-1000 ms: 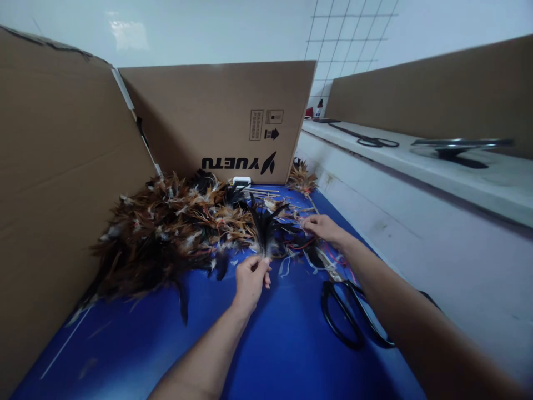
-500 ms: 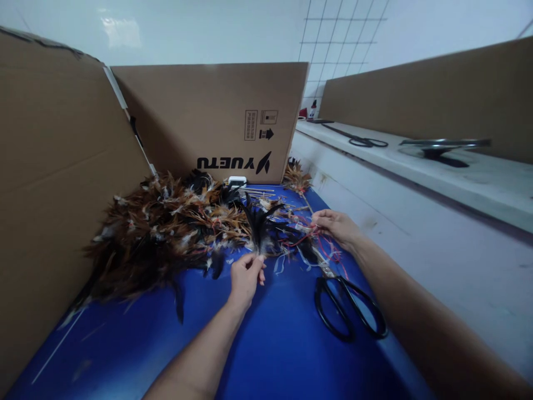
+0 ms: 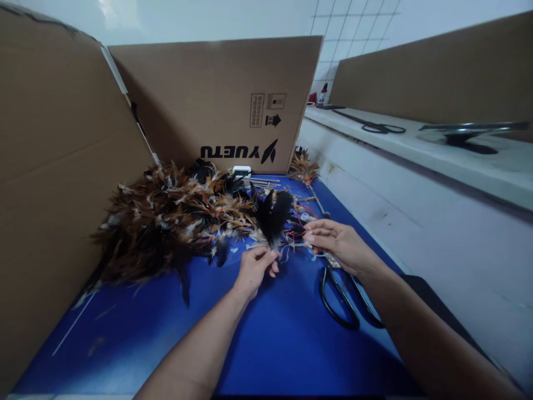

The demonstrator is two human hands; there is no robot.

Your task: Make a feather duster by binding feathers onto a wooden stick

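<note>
My left hand (image 3: 254, 269) pinches the base of a small bunch of black feathers (image 3: 273, 215), which stands upright above the blue table mat (image 3: 266, 344). My right hand (image 3: 339, 244) is just to the right of it, fingers closed on a thin pale string (image 3: 300, 249) among red and white thread scraps. A large heap of brown and black feathers (image 3: 166, 222) lies left of both hands. Black scissors (image 3: 345, 300) lie on the mat under my right wrist.
Cardboard walls stand on the left (image 3: 54, 166) and at the back (image 3: 216, 105), the back one printed YUETU. Thin wooden sticks (image 3: 262, 182) lie by it. A white ledge (image 3: 416, 150) on the right carries another pair of scissors (image 3: 381, 128) and a metal tool.
My right hand has drawn back from the thread scraps toward the left hand, holding a string. The left hand keeps its bunch of black feathers, now fuller at the top.
</note>
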